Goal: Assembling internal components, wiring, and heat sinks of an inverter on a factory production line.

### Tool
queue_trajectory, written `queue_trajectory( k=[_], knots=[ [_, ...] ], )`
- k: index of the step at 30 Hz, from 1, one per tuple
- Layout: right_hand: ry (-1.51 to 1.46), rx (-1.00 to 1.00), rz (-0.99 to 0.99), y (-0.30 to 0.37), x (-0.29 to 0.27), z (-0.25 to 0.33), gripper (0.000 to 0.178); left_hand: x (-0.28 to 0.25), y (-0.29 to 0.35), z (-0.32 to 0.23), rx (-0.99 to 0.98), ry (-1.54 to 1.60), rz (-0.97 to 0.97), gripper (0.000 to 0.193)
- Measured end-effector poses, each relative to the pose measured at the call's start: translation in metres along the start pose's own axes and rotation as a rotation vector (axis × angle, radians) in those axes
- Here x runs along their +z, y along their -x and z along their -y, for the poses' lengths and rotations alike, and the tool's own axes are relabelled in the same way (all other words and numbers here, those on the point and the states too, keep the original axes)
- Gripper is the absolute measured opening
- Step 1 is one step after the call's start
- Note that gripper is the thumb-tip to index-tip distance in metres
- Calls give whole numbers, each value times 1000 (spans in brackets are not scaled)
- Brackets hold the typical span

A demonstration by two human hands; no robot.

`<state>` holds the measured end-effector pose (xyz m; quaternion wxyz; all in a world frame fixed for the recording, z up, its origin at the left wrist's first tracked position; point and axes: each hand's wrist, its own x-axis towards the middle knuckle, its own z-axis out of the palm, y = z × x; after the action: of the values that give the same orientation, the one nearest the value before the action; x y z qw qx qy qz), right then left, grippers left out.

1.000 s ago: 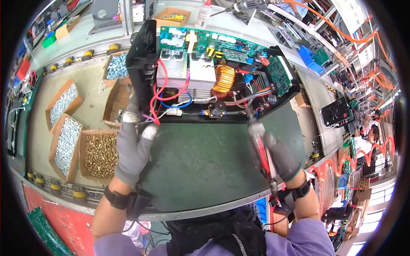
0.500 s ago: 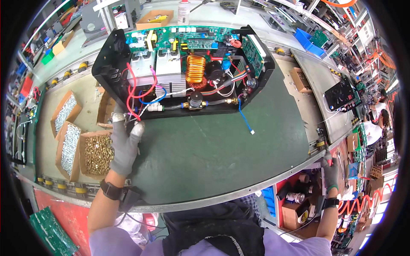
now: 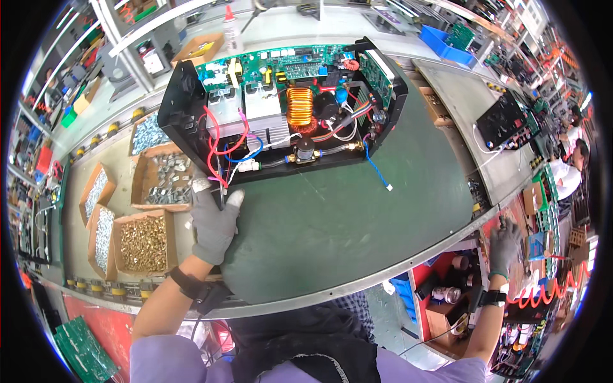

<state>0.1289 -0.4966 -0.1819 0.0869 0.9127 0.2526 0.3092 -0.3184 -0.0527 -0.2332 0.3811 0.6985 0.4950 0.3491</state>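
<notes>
A black metal chassis (image 3: 191,127) stands open on the dark green mat (image 3: 345,223). Inside it are a green circuit board (image 3: 294,57), a copper coil (image 3: 299,106), silver heatsinks (image 3: 263,105) and loose red wires (image 3: 214,137). My left hand (image 3: 215,226), in a grey glove, is at the chassis's front left corner beside the wire ends, its thumb and fingers apart; any contact there is hard to make out. Far to the right, my gloved right hand (image 3: 504,250) reaches over a red-topped bench (image 3: 511,214). Its fingers look parted, and I see nothing held.
Left of the mat sit cartons of brass fittings (image 3: 143,242), metal clips (image 3: 166,175) and silvery screws (image 3: 99,191). A second black unit (image 3: 504,127) lies at right. Blue bins (image 3: 447,46) stand at the back. An orange coiled hose (image 3: 543,297) hangs near my right arm.
The chassis and mat edge have shifted right at their left side, showing more of the clip carton. My left hand moved right with that corner. My right hand reaches farther over the bench.
</notes>
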Motion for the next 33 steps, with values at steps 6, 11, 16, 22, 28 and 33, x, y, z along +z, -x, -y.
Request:
queue_trajectory(
  k=[6,11,16,22,28,33],
  knots=[
    [-585,-420,-221,-7,-92,204,37,8,-7,26,264,-78,-97,80],
    [-580,-651,-216,-20,-122,344,21,26,-16,55,386,-246,-209,81],
    [-198,-568,-171,-43,-100,400,18,42,-18,52,432,-210,-230,89],
    [-54,-605,-169,-57,-89,410,16,46,-21,61,401,-173,-181,87],
    [-111,-779,-420,-72,-59,392,11,48,-17,52,402,-145,-157,96],
    [-120,-942,-398,-77,-62,395,13,47,-19,60,428,-165,-206,98]
  ],
)
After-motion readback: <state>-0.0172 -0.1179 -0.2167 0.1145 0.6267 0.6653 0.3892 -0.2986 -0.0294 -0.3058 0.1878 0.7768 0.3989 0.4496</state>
